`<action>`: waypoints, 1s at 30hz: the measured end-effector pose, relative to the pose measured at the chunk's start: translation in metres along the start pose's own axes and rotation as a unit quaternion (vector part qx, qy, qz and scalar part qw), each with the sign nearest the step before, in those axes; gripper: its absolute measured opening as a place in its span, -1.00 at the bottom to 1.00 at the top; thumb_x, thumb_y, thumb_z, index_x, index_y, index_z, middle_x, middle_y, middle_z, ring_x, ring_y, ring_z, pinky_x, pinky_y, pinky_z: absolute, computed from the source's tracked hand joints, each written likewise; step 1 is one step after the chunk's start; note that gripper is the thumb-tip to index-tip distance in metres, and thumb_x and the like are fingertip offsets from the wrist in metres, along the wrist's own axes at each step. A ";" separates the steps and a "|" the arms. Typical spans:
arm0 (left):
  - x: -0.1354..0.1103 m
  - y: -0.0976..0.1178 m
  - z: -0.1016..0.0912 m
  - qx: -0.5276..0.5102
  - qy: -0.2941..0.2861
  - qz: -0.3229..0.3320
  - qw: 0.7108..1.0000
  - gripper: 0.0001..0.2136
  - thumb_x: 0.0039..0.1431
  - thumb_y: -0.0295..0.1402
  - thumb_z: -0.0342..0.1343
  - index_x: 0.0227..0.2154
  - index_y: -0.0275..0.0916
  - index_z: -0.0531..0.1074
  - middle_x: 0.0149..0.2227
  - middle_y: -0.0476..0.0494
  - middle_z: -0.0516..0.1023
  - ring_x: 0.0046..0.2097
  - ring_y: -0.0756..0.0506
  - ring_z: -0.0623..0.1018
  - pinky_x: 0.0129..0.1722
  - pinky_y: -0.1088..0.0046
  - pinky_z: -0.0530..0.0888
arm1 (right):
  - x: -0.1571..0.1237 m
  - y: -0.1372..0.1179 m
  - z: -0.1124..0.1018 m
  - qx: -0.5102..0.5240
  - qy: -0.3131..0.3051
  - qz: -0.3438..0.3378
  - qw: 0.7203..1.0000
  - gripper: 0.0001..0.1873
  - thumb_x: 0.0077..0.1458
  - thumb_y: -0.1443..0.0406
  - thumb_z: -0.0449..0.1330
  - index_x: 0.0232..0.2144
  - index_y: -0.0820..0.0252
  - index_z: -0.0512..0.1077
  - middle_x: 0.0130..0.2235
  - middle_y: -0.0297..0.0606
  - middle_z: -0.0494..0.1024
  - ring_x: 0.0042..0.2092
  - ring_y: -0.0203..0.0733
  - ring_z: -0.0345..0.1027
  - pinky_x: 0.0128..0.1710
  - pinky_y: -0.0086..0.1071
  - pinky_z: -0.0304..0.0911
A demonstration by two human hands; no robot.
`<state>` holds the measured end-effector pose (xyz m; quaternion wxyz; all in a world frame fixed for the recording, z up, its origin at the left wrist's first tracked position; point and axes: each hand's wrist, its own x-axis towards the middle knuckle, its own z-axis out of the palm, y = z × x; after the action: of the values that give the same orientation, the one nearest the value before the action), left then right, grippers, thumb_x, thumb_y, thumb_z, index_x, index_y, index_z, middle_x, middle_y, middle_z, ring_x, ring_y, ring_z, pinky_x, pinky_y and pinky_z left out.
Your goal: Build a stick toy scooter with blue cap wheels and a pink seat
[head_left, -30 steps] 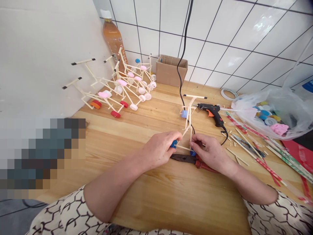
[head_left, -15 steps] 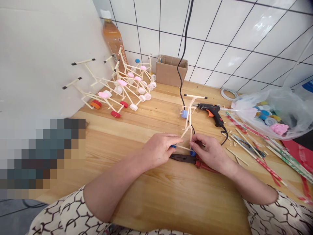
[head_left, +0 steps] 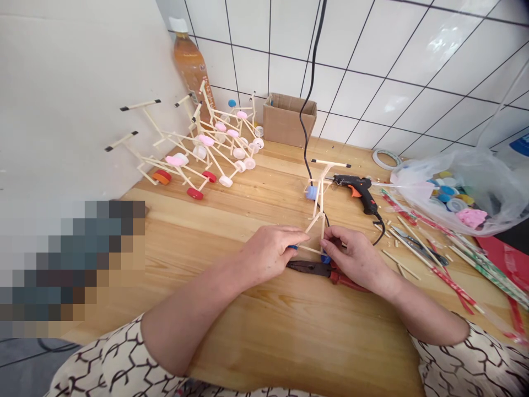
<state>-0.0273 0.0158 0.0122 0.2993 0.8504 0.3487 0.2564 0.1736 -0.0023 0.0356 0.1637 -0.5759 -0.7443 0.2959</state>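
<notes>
A wooden table fills the near side; at the far right sits a bag of caps, and at the far left the other frames. Between the hands, right of centre, is the frame, its handlebar on the far side and its two near caps closest to the person. The left hand is at its left corner, the right hand at its right. The glue gun lies right of the frame, nozzle pointing left; the pliers lie just nearer than the caps, partly under the right hand.

To hold well here, I judge, the grip should be light and even on both sides, so the axle stays straight, the caps stay square to it and the thin sticks do not flex.

The left cap lies between left thumb and forefinger, which pinch it and mostly cover it. Right thumb and forefinger are drawn together, seemingly pinching the right strut just above the right cap; the other right fingers are curled, their tips hidden.
</notes>
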 end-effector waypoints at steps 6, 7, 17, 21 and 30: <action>0.000 0.001 -0.001 0.004 0.001 0.002 1.000 -0.65 0.02 -0.60 0.09 -0.11 -0.21 0.47 -0.08 -0.11 0.55 -0.05 -0.07 0.52 -0.02 0.43 0.44 | 0.000 -0.002 -0.001 -0.003 0.000 -0.002 1.000 -0.81 0.10 0.27 0.00 -0.53 0.17 0.27 -0.57 -0.39 0.34 -0.51 -0.31 0.20 -0.48 -0.44 0.11; 0.000 0.000 -0.001 0.007 0.002 0.003 1.000 -0.65 0.02 -0.60 0.10 -0.11 -0.21 0.47 -0.08 -0.11 0.55 -0.05 -0.07 0.52 -0.03 0.43 0.44 | 0.000 -0.002 -0.001 -0.003 0.000 -0.003 1.000 -0.81 0.10 0.27 0.00 -0.53 0.17 0.27 -0.57 -0.38 0.34 -0.51 -0.30 0.20 -0.48 -0.44 0.11; 0.001 -0.005 0.002 0.060 0.026 0.063 0.996 -0.74 0.01 -0.56 0.16 -0.20 -0.26 0.48 -0.21 -0.14 0.59 -0.20 -0.11 0.53 -0.14 0.33 0.46 | -0.001 0.001 0.000 0.013 -0.011 0.002 1.000 -0.80 0.11 0.25 0.00 -0.53 0.15 0.25 -0.57 -0.39 0.35 -0.54 -0.30 0.26 -0.52 -0.44 0.14; 0.001 -0.006 0.003 0.051 0.038 0.073 0.995 -0.74 -0.01 -0.58 0.16 -0.21 -0.28 0.48 -0.23 -0.16 0.59 -0.19 -0.12 0.52 -0.14 0.33 0.46 | -0.001 0.000 0.000 0.020 -0.011 0.006 1.000 -0.80 0.11 0.26 0.00 -0.54 0.15 0.24 -0.57 -0.39 0.35 -0.54 -0.30 0.26 -0.52 -0.44 0.14; 0.000 -0.002 0.002 0.039 0.038 0.057 0.997 -0.70 0.00 -0.61 0.12 -0.16 -0.28 0.48 -0.19 -0.16 0.57 -0.15 -0.10 0.53 -0.12 0.35 0.48 | 0.000 -0.001 -0.002 0.009 -0.010 0.008 1.000 -0.82 0.09 0.27 0.01 -0.53 0.16 0.28 -0.56 -0.38 0.38 -0.52 -0.30 0.26 -0.49 -0.45 0.13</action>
<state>-0.0270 0.0168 0.0097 0.2372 0.8695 0.3207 0.2913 0.1738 -0.0025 0.0378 0.1594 -0.5769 -0.7387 0.3099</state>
